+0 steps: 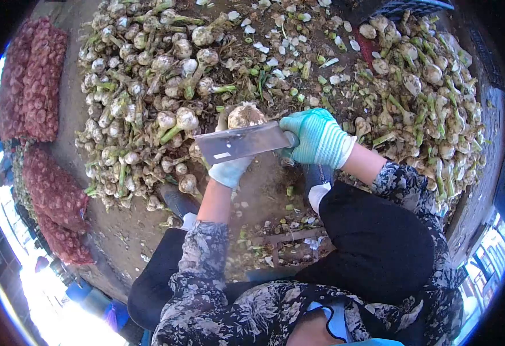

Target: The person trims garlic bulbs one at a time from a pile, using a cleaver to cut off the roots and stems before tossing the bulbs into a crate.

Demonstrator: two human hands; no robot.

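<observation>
My right hand [320, 138], in a green and white glove, is closed round the handle of a cleaver [241, 144]. The broad metal blade reaches left in front of my body, at the roots of a garlic bulb [245, 116]. My left hand [230, 172], gloved too, grips this bulb from below and behind the blade, which hides most of its fingers. A large heap of garlic [143, 81] with stalks lies just left of and beyond my left hand.
A second garlic heap [431, 109] lies to the right, by a dark plastic crate [414, 8]. Cut stalk pieces and skins [287, 52] litter the ground between the heaps. Filled red mesh sacks [36, 81] stand along the left. My bent knees flank the work spot.
</observation>
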